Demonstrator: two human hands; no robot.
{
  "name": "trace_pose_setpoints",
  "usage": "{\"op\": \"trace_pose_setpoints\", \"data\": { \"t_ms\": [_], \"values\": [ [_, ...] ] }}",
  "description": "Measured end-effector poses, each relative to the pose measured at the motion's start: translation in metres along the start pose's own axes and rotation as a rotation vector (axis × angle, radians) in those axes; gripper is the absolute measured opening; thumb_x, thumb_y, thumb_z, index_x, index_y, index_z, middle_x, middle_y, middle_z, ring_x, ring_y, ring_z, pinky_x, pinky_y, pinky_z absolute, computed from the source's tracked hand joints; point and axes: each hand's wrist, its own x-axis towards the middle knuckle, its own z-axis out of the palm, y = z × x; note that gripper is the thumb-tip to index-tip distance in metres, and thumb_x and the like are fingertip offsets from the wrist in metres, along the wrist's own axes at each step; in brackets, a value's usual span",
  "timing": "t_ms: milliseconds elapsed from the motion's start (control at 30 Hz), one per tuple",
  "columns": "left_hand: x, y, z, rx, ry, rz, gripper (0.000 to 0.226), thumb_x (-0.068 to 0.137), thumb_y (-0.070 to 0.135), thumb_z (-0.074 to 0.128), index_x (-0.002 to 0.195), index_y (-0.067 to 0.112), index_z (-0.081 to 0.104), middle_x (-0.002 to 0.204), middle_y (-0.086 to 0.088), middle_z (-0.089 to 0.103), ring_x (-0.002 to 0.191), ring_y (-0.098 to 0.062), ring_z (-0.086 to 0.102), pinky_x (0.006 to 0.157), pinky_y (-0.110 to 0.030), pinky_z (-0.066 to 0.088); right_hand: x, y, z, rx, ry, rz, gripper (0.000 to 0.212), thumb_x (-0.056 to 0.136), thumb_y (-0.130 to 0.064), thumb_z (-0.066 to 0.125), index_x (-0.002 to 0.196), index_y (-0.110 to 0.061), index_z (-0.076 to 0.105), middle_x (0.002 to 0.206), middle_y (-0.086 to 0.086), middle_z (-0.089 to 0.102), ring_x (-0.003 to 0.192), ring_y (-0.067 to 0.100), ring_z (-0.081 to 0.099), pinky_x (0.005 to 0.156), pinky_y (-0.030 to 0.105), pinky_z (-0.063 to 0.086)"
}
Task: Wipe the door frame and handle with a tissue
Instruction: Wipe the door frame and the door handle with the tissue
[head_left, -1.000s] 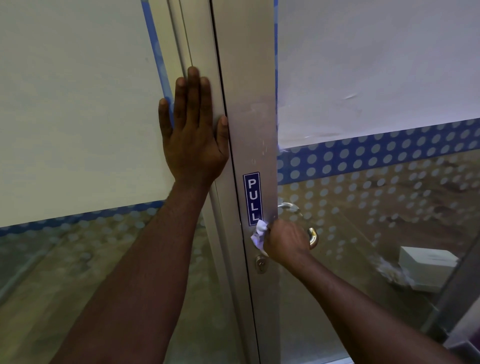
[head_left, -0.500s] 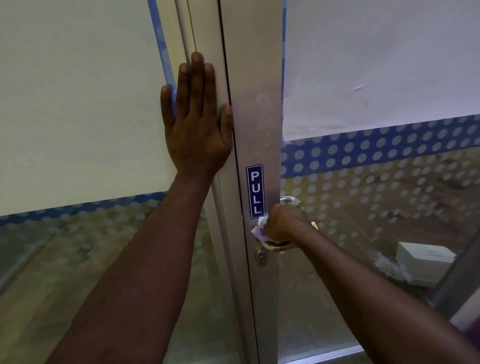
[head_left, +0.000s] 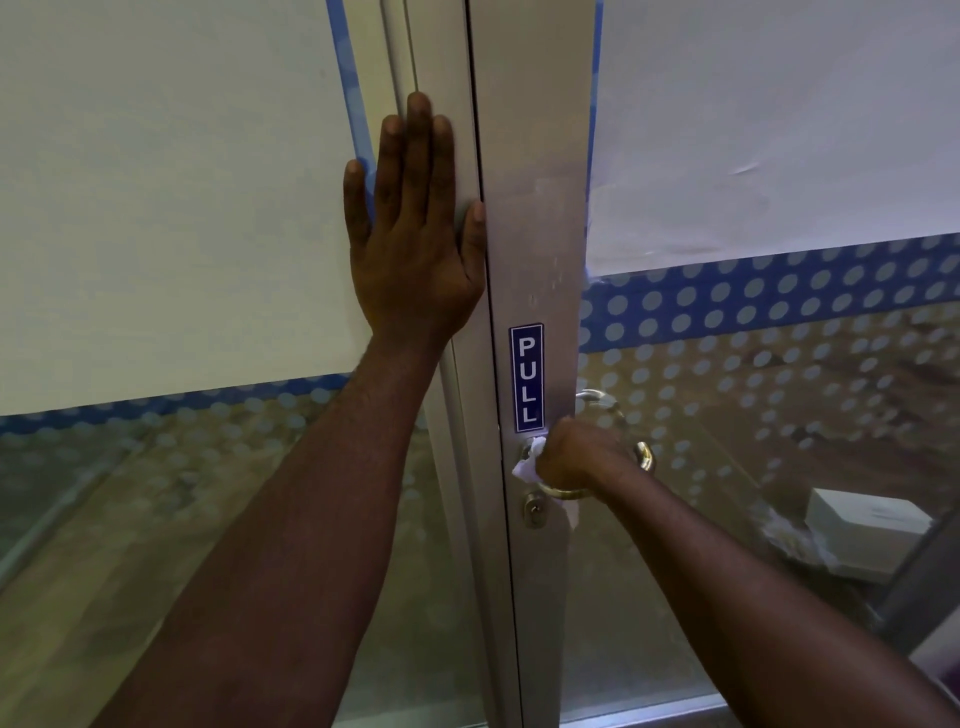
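Gripping the white tissue (head_left: 529, 462) against the round gold door handle (head_left: 645, 456), the right hand (head_left: 576, 457) is wiping low on the silver door frame (head_left: 535, 208). Higher up, the left hand (head_left: 415, 234) is lying flat, fingers straight, beside the frame, which is running up and down above the tissue.

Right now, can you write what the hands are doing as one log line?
left hand flat on door frame | right hand grips tissue on handle | wiping handle

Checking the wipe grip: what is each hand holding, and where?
The right hand grips the tissue bunched around the handle near the door frame. The left hand holds nothing.
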Motion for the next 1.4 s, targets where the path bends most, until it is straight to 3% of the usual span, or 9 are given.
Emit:
{"op": "trace_pose_setpoints", "data": {
  "t_ms": [200, 367, 533, 700, 833, 1133, 1233, 1333, 1400],
  "values": [
    [0.001, 0.001, 0.0, -0.006, -0.007, -0.001, 0.058, 0.108, 0.042, 0.035, 0.154, 0.008, 0.036, 0.16, -0.016, 0.037, 0.149, -0.029, 0.03, 0.122, -0.049, 0.017, -0.003, -0.018, 0.012, -0.167, 0.18, 0.125, 0.038, 0.084, -0.046, 0.066, 0.105, -0.015, 0.064, 0.101, 0.004, 0.067, 0.089, 0.019, 0.061, 0.08, 0.032, 0.043],
    [0.001, 0.001, -0.002, -0.014, -0.01, -0.002, 0.057, 0.109, 0.042, 0.035, 0.155, 0.008, 0.035, 0.16, -0.015, 0.035, 0.15, -0.028, 0.03, 0.123, -0.048, 0.017, -0.02, -0.039, 0.038, -0.742, 0.319, 0.003, 0.017, 0.085, -0.018, 0.06, 0.096, -0.005, 0.064, 0.071, 0.013, 0.058, 0.078, 0.025, 0.059, 0.086, 0.04, 0.034],
    [0.0, 0.0, -0.002, -0.025, -0.019, 0.001, 0.058, 0.109, 0.042, 0.033, 0.156, 0.008, 0.033, 0.161, -0.015, 0.033, 0.151, -0.028, 0.028, 0.123, -0.048, 0.015, -0.023, -0.039, 0.048, -0.949, 0.311, -0.111, 0.026, 0.083, -0.014, 0.065, 0.102, 0.003, 0.061, 0.092, 0.02, 0.066, 0.081, 0.03, 0.06, 0.084, 0.041, 0.036],
    [0.0, 0.0, -0.001, -0.027, -0.015, 0.006, 0.058, 0.109, 0.042, 0.033, 0.156, 0.008, 0.031, 0.162, -0.015, 0.032, 0.151, -0.028, 0.027, 0.123, -0.048, 0.014, -0.02, -0.028, 0.022, -0.452, 0.425, -0.003, 0.016, 0.089, -0.027, 0.061, 0.1, -0.015, 0.064, 0.069, 0.0, 0.052, 0.071, 0.018, 0.052, 0.078, 0.036, 0.03],
    [0.0, 0.0, -0.002, -0.016, -0.025, 0.004, 0.058, 0.109, 0.042, 0.032, 0.156, 0.009, 0.032, 0.162, -0.014, 0.033, 0.151, -0.027, 0.027, 0.123, -0.048, 0.015, -0.019, -0.014, 0.016, -0.139, 0.478, 0.073, 0.015, 0.088, -0.035, 0.063, 0.093, -0.021, 0.066, 0.084, -0.003, 0.068, 0.078, 0.014, 0.061, 0.089, 0.035, 0.035],
    [0.0, 0.0, -0.001, -0.011, -0.017, 0.007, 0.058, 0.109, 0.043, 0.032, 0.155, 0.009, 0.035, 0.161, -0.015, 0.035, 0.15, -0.028, 0.03, 0.123, -0.049, 0.017, -0.05, -0.003, 0.08, -0.427, 0.766, -0.497, 0.034, 0.068, -0.014, 0.073, 0.101, -0.007, 0.073, 0.097, 0.011, 0.074, 0.084, 0.024, 0.068, 0.076, 0.033, 0.051],
    [0.0, 0.0, -0.001, -0.009, -0.013, 0.006, 0.058, 0.109, 0.043, 0.032, 0.155, 0.008, 0.035, 0.16, -0.015, 0.036, 0.15, -0.029, 0.031, 0.123, -0.049, 0.017, -0.058, 0.002, 0.11, 0.007, 0.754, -0.531, 0.024, 0.071, -0.01, 0.078, 0.094, -0.016, 0.076, 0.09, -0.004, 0.076, 0.077, 0.01, 0.07, 0.066, 0.022, 0.053],
    [0.0, 0.0, 0.0, -0.008, 0.01, 0.007, 0.057, 0.109, 0.042, 0.033, 0.154, 0.008, 0.036, 0.159, -0.016, 0.037, 0.149, -0.029, 0.031, 0.122, -0.049, 0.017, -0.056, 0.003, 0.127, 0.729, 0.583, -0.21, 0.015, 0.084, -0.007, 0.069, 0.085, -0.02, 0.076, 0.068, -0.018, 0.068, 0.064, -0.014, 0.061, 0.058, 0.002, 0.039],
    [0.0, -0.001, 0.003, 0.001, 0.03, 0.009, 0.057, 0.109, 0.042, 0.033, 0.153, 0.007, 0.037, 0.158, -0.017, 0.039, 0.148, -0.03, 0.032, 0.122, -0.05, 0.019, -0.045, 0.013, 0.133, 1.029, 0.51, 0.058, 0.015, 0.088, -0.01, 0.066, 0.091, -0.021, 0.076, 0.072, -0.01, 0.07, 0.067, -0.002, 0.062, 0.061, 0.012, 0.042]
  ]
}}
